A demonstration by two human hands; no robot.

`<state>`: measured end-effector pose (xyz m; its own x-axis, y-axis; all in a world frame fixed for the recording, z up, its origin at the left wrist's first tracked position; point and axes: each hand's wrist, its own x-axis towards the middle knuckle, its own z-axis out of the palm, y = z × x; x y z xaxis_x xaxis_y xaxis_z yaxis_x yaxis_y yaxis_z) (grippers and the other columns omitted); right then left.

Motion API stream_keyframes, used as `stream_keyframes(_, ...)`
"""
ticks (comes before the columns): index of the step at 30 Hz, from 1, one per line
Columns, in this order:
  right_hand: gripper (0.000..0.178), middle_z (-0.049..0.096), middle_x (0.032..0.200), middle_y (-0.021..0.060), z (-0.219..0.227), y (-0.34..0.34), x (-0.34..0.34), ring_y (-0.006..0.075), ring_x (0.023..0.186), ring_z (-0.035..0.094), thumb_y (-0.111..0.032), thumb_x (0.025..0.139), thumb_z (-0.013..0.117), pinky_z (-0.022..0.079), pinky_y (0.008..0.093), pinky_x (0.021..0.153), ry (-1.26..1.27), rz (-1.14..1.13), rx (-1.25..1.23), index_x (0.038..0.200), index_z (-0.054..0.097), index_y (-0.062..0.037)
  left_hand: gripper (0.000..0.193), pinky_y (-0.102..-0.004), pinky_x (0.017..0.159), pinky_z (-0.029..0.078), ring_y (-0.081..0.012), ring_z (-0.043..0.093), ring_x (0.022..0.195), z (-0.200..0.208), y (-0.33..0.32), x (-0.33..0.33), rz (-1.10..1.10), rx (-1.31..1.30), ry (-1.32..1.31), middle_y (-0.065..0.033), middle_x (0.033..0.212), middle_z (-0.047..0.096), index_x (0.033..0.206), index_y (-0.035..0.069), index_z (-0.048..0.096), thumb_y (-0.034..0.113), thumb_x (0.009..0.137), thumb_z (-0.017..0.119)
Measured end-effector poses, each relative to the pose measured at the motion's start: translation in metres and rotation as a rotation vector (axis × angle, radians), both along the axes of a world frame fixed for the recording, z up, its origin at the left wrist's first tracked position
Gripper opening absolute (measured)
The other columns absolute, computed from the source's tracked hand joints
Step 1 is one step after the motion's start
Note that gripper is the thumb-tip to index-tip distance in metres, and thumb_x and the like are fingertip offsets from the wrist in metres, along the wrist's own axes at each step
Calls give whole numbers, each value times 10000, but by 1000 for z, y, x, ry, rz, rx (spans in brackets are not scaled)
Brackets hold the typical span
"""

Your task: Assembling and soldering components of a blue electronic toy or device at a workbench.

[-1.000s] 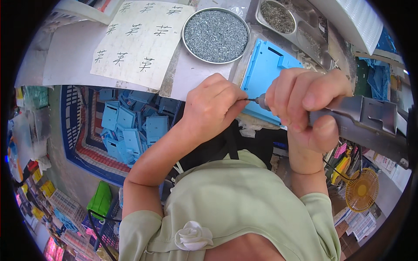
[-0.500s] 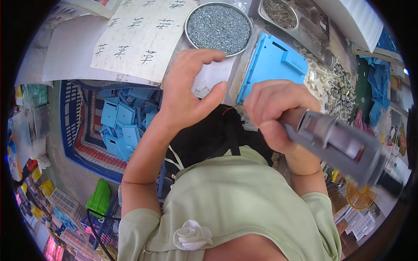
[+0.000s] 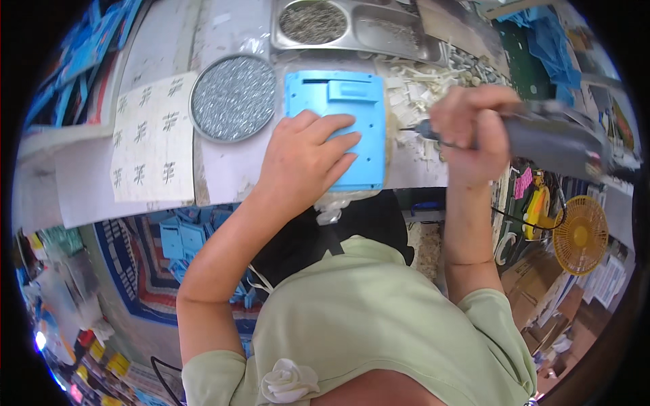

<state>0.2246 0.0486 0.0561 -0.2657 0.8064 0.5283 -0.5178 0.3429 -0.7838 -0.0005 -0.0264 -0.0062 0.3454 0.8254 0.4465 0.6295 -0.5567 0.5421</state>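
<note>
A light-blue plastic case (image 3: 369, 149) lies flat on the worktable with its raised block toward the far side. Across its left half my left hand (image 3: 308, 152) rests with the fingers stretched out and apart. My right hand (image 3: 474, 128) is wrapped round a dark grey electric screwdriver (image 3: 558, 139), blurred by motion. The driver lies nearly level, its thin bit pointing left, just right of the case and apart from it. Left of the case stands a round metal bowl full of small silvery screws or pins (image 3: 233, 98); their exact kind is too small to tell.
Behind the case is a metal compartment tray (image 3: 365, 50) with small metal parts. White plastic pieces (image 3: 420, 88) lie heaped to the right. A handwritten sheet (image 3: 152, 145) lies left of the bowl. Below the table edge are a blue basket (image 3: 152, 314) and a yellow fan (image 3: 580, 233).
The view has turned to the right. My left hand has come down from the air beside the bowl onto the blue case. The screwdriver has swung, its bit now showing right of the case.
</note>
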Motion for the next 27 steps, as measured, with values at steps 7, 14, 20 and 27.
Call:
stream_keyframes(7,92,504,640,42,-33,25,-12,140,554,419,-120,1012,521,389,319,529,-136,28,75,961,527,-44,280,-390,822,477,-249,635,902,6,1,5,16,-58,46,-42,1171,712,1073,119,760,132,796,796)
stream_keyframes(14,116,623,745,55,-25,-21,0,103,623,545,-49,909,668,447,252,562,-121,54,-110,942,560,-21,276,-382,829,481,-248,636,930,4,-4,6,32,-85,53,-50,1169,706,1068,120,760,128,795,802)
stream_keyframes(20,206,580,750,76,-10,-16,-1,143,630,529,-73,931,636,437,282,552,-71,112,24,1075,509,1,364,-468,953,472,-301,608,1123,11,41,0,157,-51,-61,-96,1363,598,1140,121,720,211,800,815)
stream_keyframes(27,288,456,627,-69,54,8,17,109,636,434,-298,988,513,341,290,607,16,199,143,1164,590,-83,327,-581,1099,425,-374,559,1323,49,1,-65,218,174,-199,-205,1447,540,1086,78,634,121,810,803)
